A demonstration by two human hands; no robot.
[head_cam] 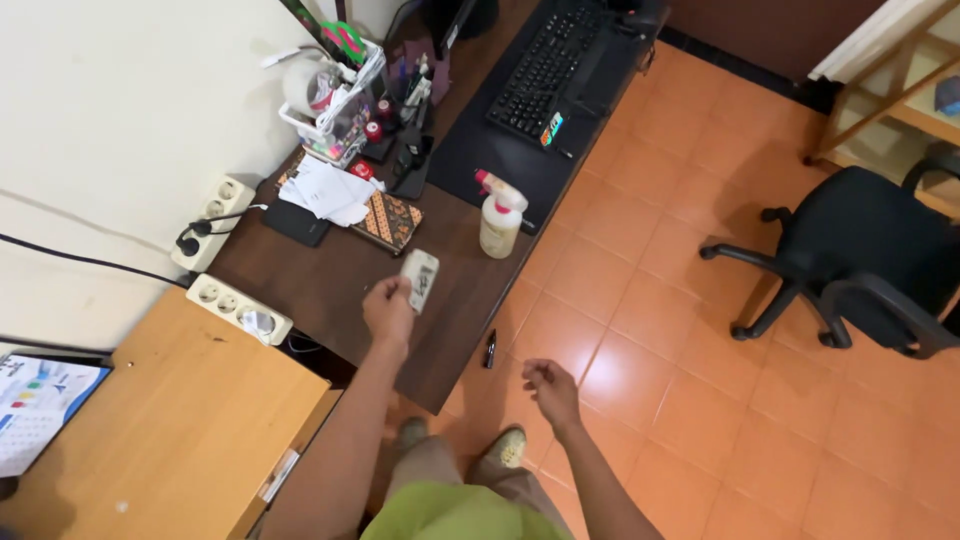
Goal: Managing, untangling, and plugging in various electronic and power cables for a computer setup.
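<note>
Green fabric (455,515) at the person's waist fills the bottom of the head view, with two shoes (508,446) on the orange tiled floor (700,400) just beyond it. From there the left hand (388,310) reaches over the dark wooden desk (330,280), its fingers wrapped around a small pale remote control (420,279) held above the desk's front part, just short of a spray bottle (500,222) with a pink trigger. Lower and to the right, the right hand (550,390) hangs over the tiles with fingers loosely curled, holding nothing; a small dark object (490,349) lies on the floor near the desk's edge, between the two hands. Farther along the desk sit a patterned notebook (388,222) under loose white papers (325,190), a clear organiser (335,105) crowded with small items, and a black keyboard (545,65) on a dark mat. Two white power strips (240,310) rest by the cream wall, beside a lighter wooden cabinet (180,420). At right stands a black office chair (860,260), well apart from the person.
</note>
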